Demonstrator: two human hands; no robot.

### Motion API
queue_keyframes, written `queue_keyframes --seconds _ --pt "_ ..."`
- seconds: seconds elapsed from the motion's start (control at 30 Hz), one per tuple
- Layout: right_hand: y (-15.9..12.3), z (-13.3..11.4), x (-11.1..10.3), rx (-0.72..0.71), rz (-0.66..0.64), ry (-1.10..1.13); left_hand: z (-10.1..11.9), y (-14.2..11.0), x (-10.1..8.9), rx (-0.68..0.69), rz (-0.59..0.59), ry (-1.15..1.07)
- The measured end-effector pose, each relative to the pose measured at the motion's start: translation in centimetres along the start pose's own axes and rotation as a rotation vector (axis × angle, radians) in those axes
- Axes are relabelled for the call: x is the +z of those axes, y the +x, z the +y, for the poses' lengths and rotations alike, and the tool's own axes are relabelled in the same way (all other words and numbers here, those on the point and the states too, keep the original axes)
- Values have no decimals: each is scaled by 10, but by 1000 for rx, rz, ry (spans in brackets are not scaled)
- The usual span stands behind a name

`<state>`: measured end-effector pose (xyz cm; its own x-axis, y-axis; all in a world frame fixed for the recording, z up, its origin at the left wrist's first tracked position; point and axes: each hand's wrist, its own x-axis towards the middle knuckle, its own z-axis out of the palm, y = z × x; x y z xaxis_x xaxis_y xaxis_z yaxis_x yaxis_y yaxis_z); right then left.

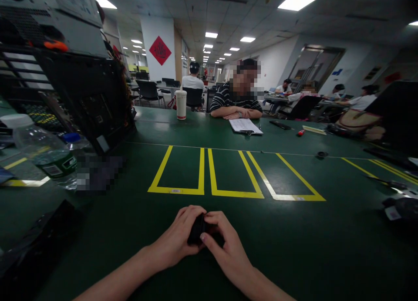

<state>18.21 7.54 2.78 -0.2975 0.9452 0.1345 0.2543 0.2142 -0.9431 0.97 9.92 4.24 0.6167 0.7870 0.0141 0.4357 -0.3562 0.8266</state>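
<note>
A small black object [196,229] is between my two hands, low in the middle of the head view; its exact kind cannot be made out. My left hand [178,235] wraps round its left side with the fingers over the top. From the right, my right hand [225,242] grips it, thumb at the front and fingertips at the upper edge. Both hands are close to the green tabletop [183,275], and the fingers hide much of the object. Beyond them, yellow tape outlines [237,194] mark the table.
An opened computer case [98,100] stands at the left, near water bottles [55,161] and a black plastic bag [42,235]. Across the table, a person [237,100] leans on folded arms behind a clipboard [245,126]. A white cup [180,105] stands nearby. Dark tools and cables [398,207] lie right.
</note>
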Motion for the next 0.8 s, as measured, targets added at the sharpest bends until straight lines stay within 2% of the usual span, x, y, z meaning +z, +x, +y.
queue_keyframes --seconds 0.17,0.37,0.5,0.67,0.8 --pt "2 -3 -2 121 -45 61 1 1 -1 -18 -12 -22" --pt "0 1 -2 59 -45 -50 0 4 1 -11 7 -14" --pt "-1 5 -1 15 -40 -18 0 5 0 2 4 -15" --pt "1 4 0 102 -16 35 0 4 0 -3 12 -28" --pt "2 0 -2 139 -72 36 0 2 -1 -18 -7 -55"
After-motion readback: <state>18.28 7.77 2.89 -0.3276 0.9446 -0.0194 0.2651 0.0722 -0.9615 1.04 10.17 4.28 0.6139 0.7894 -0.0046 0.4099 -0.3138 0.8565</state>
